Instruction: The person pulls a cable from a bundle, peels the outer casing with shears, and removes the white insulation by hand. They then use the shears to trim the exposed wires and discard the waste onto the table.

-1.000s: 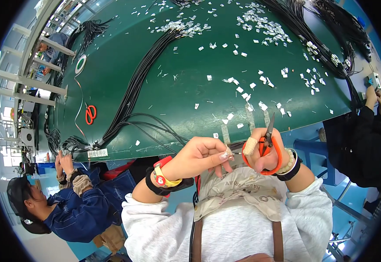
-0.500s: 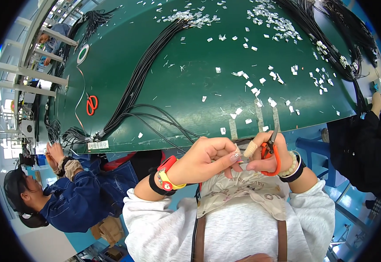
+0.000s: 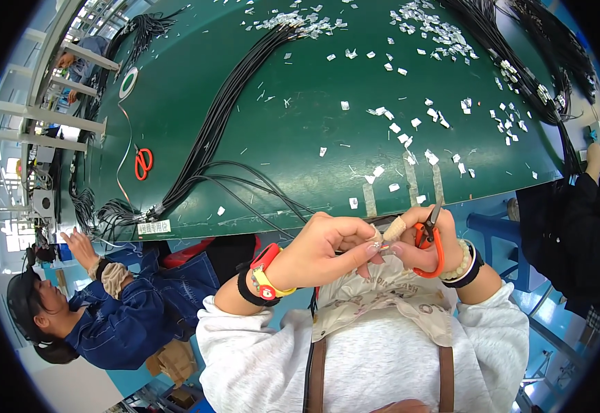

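Where scissors (image 3: 438, 242) taper, blades (image 3: 435, 214) look dark; handles (image 3: 441, 263) — orange.

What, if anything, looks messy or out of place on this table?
Small white scraps lie scattered across the green table, thickest toward its far side, which looks untidy beside the bundled black cables. I see no damage.

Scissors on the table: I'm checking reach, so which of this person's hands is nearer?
Left. The left hand is right of those scissors and closer to the body; the right hand, holding other scissors, is farther right.
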`<state>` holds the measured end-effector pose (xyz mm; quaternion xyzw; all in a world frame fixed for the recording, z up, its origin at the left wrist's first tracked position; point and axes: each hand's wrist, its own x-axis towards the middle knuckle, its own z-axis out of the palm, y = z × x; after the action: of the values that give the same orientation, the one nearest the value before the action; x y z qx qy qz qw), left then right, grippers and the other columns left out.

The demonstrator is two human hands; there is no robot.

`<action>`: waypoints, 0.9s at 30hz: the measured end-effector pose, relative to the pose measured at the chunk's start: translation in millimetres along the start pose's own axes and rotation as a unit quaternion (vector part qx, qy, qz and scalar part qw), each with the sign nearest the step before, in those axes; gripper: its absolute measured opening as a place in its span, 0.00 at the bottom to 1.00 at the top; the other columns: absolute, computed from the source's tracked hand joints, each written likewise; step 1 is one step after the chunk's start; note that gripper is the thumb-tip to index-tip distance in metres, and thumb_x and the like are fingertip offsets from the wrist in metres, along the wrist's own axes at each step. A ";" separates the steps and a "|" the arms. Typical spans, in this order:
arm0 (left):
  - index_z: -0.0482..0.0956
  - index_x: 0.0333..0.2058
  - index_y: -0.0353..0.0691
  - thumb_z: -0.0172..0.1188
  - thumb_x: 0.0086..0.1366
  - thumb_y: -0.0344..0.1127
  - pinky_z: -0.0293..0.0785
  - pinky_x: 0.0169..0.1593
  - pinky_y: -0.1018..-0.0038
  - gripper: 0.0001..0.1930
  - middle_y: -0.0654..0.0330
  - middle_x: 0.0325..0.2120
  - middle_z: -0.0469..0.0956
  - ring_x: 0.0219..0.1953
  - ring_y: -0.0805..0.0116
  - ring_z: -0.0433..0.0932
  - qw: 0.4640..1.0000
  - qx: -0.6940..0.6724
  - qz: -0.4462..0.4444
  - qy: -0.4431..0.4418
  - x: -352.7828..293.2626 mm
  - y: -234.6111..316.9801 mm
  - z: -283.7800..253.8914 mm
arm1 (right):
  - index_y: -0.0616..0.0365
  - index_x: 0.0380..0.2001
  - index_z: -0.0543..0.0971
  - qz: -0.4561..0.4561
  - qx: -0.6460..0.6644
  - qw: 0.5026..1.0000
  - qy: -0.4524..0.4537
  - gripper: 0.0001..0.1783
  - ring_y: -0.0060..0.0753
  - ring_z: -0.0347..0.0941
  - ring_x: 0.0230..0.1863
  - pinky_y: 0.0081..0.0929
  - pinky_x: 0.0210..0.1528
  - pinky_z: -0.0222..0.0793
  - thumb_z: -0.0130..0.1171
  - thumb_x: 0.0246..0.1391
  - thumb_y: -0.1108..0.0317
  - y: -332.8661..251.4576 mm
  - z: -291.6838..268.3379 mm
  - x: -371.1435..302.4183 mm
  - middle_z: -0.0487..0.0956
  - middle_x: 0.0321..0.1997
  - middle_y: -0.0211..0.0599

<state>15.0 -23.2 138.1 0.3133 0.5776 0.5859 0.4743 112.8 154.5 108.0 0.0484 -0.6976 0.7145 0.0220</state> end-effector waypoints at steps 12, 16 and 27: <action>0.72 0.33 0.30 0.56 0.55 0.25 0.73 0.23 0.83 0.07 0.56 0.25 0.78 0.24 0.74 0.78 0.991 0.090 0.080 0.053 -1.0 -6.5 4.8 | 0.59 0.31 0.75 -0.094 -0.072 0.993 -0.004 0.08 0.11 0.57 0.11 0.14 0.14 0.50 0.58 0.44 0.76 5.4 -2.1 2.9 0.65 0.09 0.21; 0.73 0.33 0.31 0.62 0.49 0.24 0.73 0.24 0.82 0.11 0.55 0.27 0.77 0.25 0.73 0.78 0.933 0.269 0.207 0.118 3.6 -13.5 10.3 | 0.61 0.30 0.73 -0.021 -0.002 1.000 0.007 0.05 0.12 0.57 0.10 0.14 0.14 0.51 0.56 0.46 0.75 3.9 0.2 0.5 0.66 0.09 0.23; 0.76 0.30 0.37 0.66 0.41 0.23 0.73 0.24 0.79 0.14 0.59 0.28 0.77 0.24 0.69 0.77 0.750 0.502 0.388 0.187 8.1 -28.3 8.3 | 0.64 0.28 0.69 0.165 0.202 0.964 0.041 0.03 0.16 0.60 0.07 0.15 0.10 0.56 0.51 0.50 0.76 -11.0 2.1 4.5 0.68 0.10 0.29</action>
<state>25.2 -15.9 110.2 0.5879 0.6941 0.3924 -0.1366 109.5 152.5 119.4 -0.0937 -0.5354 0.8358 -0.0778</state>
